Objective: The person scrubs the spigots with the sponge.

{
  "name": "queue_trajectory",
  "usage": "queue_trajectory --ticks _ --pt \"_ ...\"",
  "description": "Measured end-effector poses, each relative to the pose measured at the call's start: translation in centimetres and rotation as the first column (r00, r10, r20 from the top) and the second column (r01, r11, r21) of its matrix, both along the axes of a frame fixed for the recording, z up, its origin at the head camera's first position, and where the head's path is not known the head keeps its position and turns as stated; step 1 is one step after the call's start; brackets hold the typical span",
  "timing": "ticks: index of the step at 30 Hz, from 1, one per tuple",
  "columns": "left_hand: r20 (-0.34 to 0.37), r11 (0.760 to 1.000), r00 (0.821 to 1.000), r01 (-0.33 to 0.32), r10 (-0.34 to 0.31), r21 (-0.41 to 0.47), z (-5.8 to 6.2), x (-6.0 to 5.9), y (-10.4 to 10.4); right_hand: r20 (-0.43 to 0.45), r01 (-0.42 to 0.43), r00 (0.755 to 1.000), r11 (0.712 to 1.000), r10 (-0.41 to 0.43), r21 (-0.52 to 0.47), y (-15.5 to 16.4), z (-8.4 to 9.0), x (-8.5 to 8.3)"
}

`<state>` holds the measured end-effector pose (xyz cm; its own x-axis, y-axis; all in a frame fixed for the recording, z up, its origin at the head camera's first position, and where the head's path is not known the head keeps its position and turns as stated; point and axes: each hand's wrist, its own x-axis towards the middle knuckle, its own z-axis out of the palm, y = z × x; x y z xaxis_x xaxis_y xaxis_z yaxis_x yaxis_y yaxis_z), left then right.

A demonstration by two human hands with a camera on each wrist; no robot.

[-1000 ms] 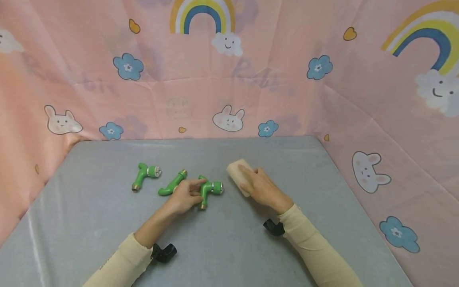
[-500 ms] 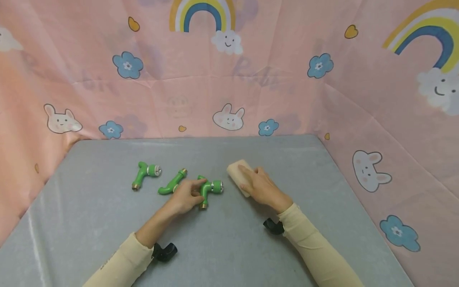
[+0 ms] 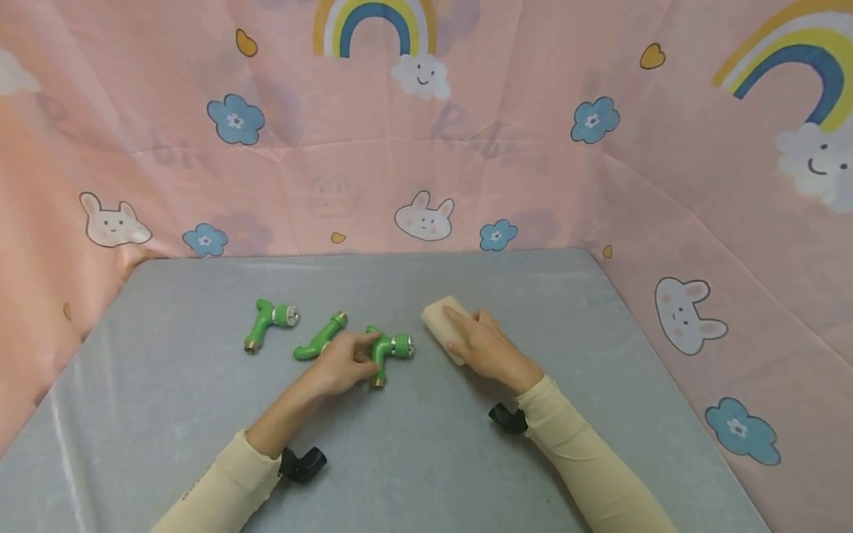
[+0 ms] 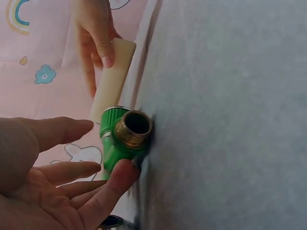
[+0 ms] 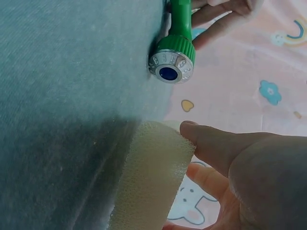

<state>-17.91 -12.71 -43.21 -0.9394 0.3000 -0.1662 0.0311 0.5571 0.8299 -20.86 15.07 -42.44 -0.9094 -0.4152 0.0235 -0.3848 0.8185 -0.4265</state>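
A green faucet with a brass end and a silver nozzle lies on the grey table. My left hand touches it. In the left wrist view the thumb presses the faucet's green body near the brass opening, and the other fingers stay straight beside it. My right hand grips a beige sponge lying just right of the faucet. In the right wrist view the sponge sits between the thumb and fingers of that hand, with the faucet nozzle above it.
A second green faucet and a green curved pipe piece lie left of my left hand. Pink printed cloth walls the table at the back and on both sides. Black wrist mounts sit under both forearms.
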Motion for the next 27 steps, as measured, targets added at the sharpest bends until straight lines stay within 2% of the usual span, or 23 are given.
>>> queue_trajectory --ticks 10,17,19,22,27 --pt "-0.039 0.999 0.999 0.005 -0.006 -0.033 1.9 -0.4 -1.7 -0.009 0.012 1.000 1.000 -0.012 -0.007 0.1 0.9 0.4" --pt "-0.142 0.997 0.989 -0.042 0.033 -0.063 3.3 -0.9 -4.3 -0.015 0.016 1.000 1.000 -0.017 -0.019 0.2 1.3 0.5" --pt "-0.145 0.993 0.989 -0.051 0.036 -0.105 3.5 -1.0 -5.1 -0.021 0.018 1.000 1.000 -0.018 -0.018 0.2 1.4 0.5" --pt "-0.105 0.980 0.994 -0.053 0.033 -0.189 3.5 -1.4 -6.2 -0.035 0.019 0.999 1.000 -0.020 -0.019 0.1 1.5 0.6" --pt "-0.053 0.941 0.999 -0.010 -0.008 -0.338 3.1 -1.7 -7.4 -0.059 0.017 0.998 1.000 -0.019 -0.026 0.0 1.7 0.7"
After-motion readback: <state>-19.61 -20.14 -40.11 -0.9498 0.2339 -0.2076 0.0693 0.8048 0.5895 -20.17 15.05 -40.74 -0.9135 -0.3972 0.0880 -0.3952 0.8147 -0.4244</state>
